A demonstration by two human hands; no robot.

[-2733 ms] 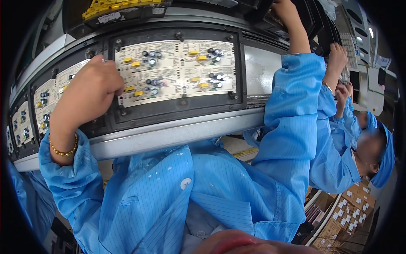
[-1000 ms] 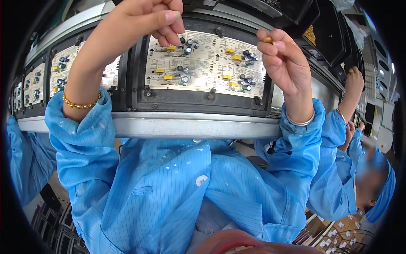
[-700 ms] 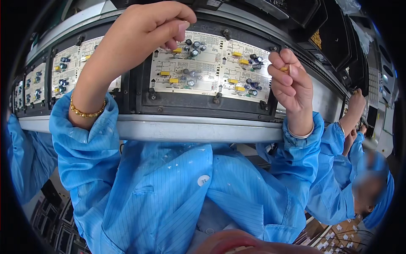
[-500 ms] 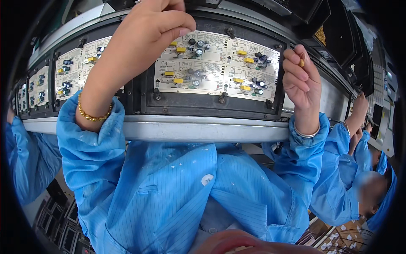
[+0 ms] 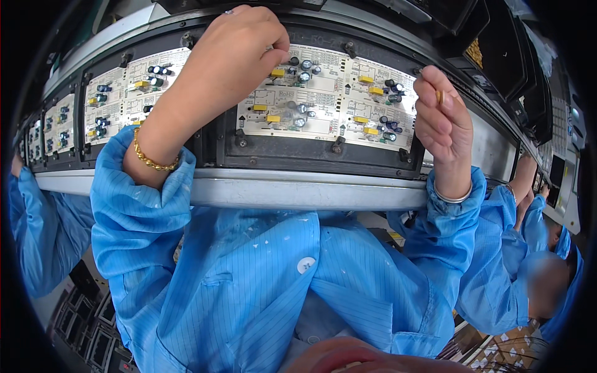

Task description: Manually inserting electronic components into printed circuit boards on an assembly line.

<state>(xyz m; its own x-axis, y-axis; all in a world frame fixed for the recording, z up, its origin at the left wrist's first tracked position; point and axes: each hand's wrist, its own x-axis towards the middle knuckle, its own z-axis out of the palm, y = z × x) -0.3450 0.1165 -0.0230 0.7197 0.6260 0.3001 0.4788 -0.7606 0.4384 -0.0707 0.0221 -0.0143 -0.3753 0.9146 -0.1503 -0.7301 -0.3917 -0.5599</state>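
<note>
My left hand [image 5: 244, 53] reaches over the upper left corner of a pale circuit board panel [image 5: 323, 102], thumb and fingers pinched together near its black capacitors. Whatever lies between those fingertips is hidden. Yellow box-shaped components and dark round capacitors stand on the panel in several groups. The panel sits in a black carrier frame [image 5: 283, 152] with knobs along its edges. At the panel's right edge, my right hand [image 5: 444, 118] is raised with its fingers curled, gripping a small yellow-brown component [image 5: 440, 97] between thumb and fingers.
More loaded board panels [image 5: 102, 102] in black frames line up to the left. A metal rail [image 5: 305, 189] runs along the near side. Black bins [image 5: 497, 56] stand at the far right, one with yellow parts. Co-workers in blue, one sleeve [image 5: 494, 267] close by, sit on both sides.
The panels and their frames have shifted slightly right. My left hand has moved a little right and down, still pinched. My right hand stays near the same place, its fingers slightly shifted round the component.
</note>
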